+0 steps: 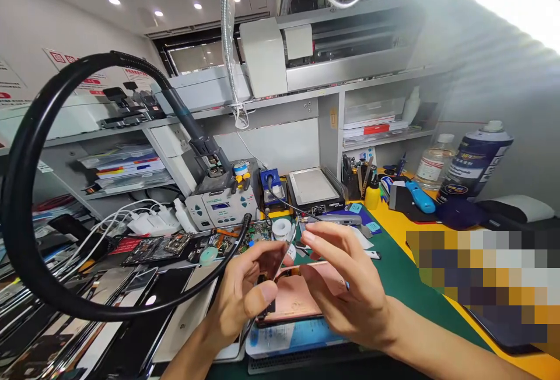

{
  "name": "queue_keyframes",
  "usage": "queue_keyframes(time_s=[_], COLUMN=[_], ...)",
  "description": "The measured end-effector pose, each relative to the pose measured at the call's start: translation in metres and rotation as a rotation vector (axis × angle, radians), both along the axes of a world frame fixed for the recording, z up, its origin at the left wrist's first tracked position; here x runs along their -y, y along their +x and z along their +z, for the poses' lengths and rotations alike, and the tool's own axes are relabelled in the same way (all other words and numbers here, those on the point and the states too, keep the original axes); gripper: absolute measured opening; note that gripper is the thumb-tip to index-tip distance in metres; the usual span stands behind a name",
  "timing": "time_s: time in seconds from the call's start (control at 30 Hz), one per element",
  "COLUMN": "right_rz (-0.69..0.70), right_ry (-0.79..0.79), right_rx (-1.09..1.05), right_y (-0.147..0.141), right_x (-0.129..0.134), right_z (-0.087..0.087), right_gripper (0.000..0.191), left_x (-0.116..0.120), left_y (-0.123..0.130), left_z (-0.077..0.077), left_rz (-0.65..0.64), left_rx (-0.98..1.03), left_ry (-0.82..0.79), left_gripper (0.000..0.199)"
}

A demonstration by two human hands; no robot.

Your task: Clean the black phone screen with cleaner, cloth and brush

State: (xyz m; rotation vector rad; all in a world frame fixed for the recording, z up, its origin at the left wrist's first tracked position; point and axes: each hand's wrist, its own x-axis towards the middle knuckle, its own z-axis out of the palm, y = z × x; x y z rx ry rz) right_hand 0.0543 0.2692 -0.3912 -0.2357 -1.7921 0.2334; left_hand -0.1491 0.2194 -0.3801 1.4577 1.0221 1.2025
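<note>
My left hand point(245, 289) grips a thin dark panel point(280, 257), tilted up nearly edge-on; it looks like a device screen, though its face is mostly hidden. Beside it, my right hand point(350, 281) is raised with its fingers apart and holds nothing that I can see. Its fingertips are close to the panel's upper edge; whether they touch it I cannot tell. Below both hands lies a pink metal device housing point(301, 295) with a dark flex cable near its upper left. Under the housing is a blue and white packet or pad point(297, 336).
A black hose point(17, 193) loops across the left from the hot-air station point(223, 205). Several flat screens and panels point(140, 298) cover the left side. A heating plate point(315, 187) stands behind the green mat point(420, 310). Right of it are a spray can point(475, 161) and a clear bottle point(433, 164).
</note>
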Motion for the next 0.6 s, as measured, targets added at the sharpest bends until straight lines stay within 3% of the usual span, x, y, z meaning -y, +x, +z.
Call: queue_keyframes(time_s=[0.27,0.6], right_rz=[0.051,0.020], right_ry=[-0.065,-0.063], right_rx=[0.006,-0.006], right_y=[-0.0007,0.0014], right_x=[-0.0006,0.0005], right_z=[-0.0046,-0.0002], right_gripper=[0.071,0.065], left_x=[-0.0028,-0.0024], left_y=[-0.0033,-0.0032], left_z=[-0.0019,-0.0030], left_rz=[-0.014,-0.012], left_rx=[-0.056,-0.043], left_ry=[0.042,0.014], left_gripper=[0.061,0.063])
